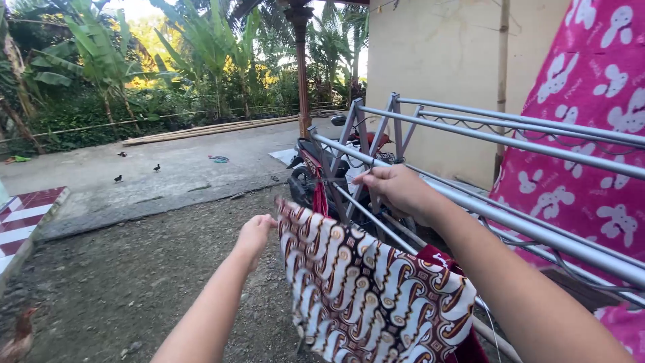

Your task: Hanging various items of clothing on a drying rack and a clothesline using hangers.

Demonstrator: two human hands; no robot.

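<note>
We have a grey metal drying rack [510,222] running from the far end near the motorbike toward the near right corner. A batik cloth [366,289], brown, cream and maroon pattern, hangs over the rack's lower near rail, draping down from its left edge.

Left hand [255,235]: fingers curled closed, pinching the cloth's upper left corner, held out just off the rack's left side. Exact finger contact is partly hidden by the back of the hand.

Right hand [396,187]: up at the rack's middle rails, fingers folded in around a thin rail or the cloth's top edge there; we cannot tell which. A narrow red strip [320,198] hangs just below and left of that hand.

A second dark red garment [437,259] sits behind the batik cloth, touching it, on the same rail.

Pink fabric with white rabbit print [591,134] hangs over the rack's far right side, well apart from both hands.

Around it: a motorbike [316,168] just beyond the rack's far end, a cream wall [443,60], dirt ground [134,282], small birds [118,178] on the concrete yard, a chicken [17,336] at lower left, a red and white tiled edge [27,215] at left.
</note>
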